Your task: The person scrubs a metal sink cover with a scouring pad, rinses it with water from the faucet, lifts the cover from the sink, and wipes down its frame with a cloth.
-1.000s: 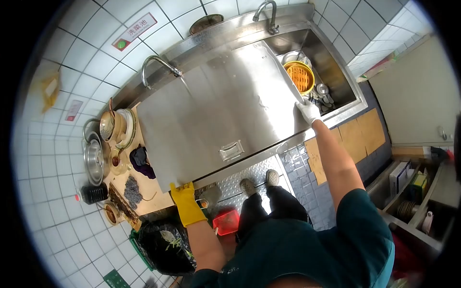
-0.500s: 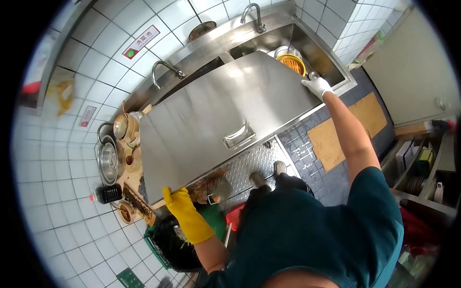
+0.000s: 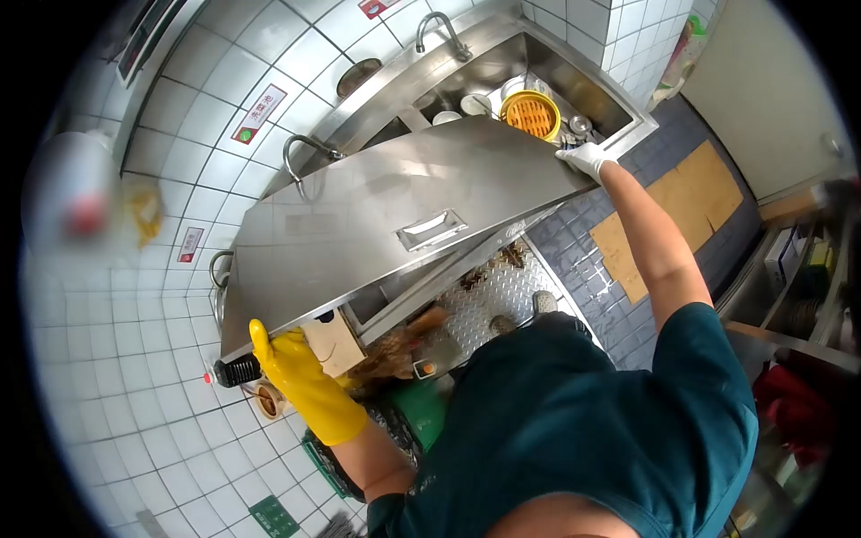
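Note:
A large stainless steel panel (image 3: 359, 233) with a recessed handle (image 3: 432, 230) spans between my two hands, tilted over the sinks. My left hand (image 3: 296, 377), in a yellow rubber glove, grips its lower left corner with the thumb on top; the other fingers are partly hidden under the edge. My right hand (image 3: 587, 160), in a white glove, closes on the panel's right corner beside the sink. Close to that hand, a yellow basket with an orange grid (image 3: 531, 116) sits in the right sink among bowls and metal items. The panel covers much of the left sink.
Two curved faucets, a left one (image 3: 305, 161) and a right one (image 3: 439, 34), rise behind the sinks. A wooden board (image 3: 332, 345) shows below the panel. A green bin (image 3: 327, 462) with a black bag stands low left. Cardboard (image 3: 668, 220) lies on the floor at right.
The panel has shifted back and left in view with both hands still on it. More of the right sink's contents and the space under the panel's front edge now show.

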`<move>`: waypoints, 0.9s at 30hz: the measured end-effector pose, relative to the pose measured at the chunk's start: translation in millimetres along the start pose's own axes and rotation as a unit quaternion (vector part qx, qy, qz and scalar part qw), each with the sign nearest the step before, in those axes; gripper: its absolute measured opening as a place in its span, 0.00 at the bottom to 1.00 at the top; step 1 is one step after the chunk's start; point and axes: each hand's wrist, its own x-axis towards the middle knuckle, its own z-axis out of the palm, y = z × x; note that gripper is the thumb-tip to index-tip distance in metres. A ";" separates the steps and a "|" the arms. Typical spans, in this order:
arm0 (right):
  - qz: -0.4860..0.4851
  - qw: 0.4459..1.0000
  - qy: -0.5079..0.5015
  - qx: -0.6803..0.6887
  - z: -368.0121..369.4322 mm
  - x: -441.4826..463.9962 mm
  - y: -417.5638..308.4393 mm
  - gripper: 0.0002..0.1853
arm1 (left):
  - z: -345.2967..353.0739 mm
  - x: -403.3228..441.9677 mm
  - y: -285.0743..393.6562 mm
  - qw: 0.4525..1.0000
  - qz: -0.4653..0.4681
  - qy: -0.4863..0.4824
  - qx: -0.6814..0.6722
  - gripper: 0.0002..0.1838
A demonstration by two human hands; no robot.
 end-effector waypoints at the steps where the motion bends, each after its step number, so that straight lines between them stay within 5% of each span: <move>1: -0.002 1.000 -0.011 0.006 -3.2 -4.7 -0.6 0.31 | -5.1 -0.8 -0.7 0.995 0.023 -0.007 0.100 0.27; 2: -0.024 1.000 0.003 0.011 -8.1 -9.9 -0.5 0.35 | -10.1 -1.5 -1.3 0.979 0.045 -0.014 0.199 0.28; 4: -0.022 1.000 -0.019 0.005 -16.8 -6.5 -2.5 0.33 | -6.9 -3.8 2.3 0.982 0.034 -0.008 0.187 0.29; 7: -0.052 0.998 -0.004 -0.047 -26.4 4.7 4.5 0.33 | 0.3 -12.3 2.4 0.998 -0.041 0.027 -0.044 0.28; 14: -0.061 0.993 -0.045 -0.092 -68.4 -13.7 -11.7 0.44 | 3.2 -43.8 26.5 0.997 -0.018 -0.030 -0.065 0.28; 21: -0.067 0.994 -0.069 -0.058 -88.4 -50.1 -64.6 0.32 | 14.0 -66.5 84.5 0.965 0.160 0.028 0.206 0.23; 25: -0.131 0.984 -0.117 -0.019 -82.3 -73.7 -112.7 0.32 | -9.8 -67.8 138.3 0.924 0.222 0.081 0.299 0.23; 27: -0.224 0.961 -0.113 -0.113 -81.3 -97.8 -138.8 0.27 | -10.5 -76.5 171.3 0.901 0.242 0.087 0.350 0.23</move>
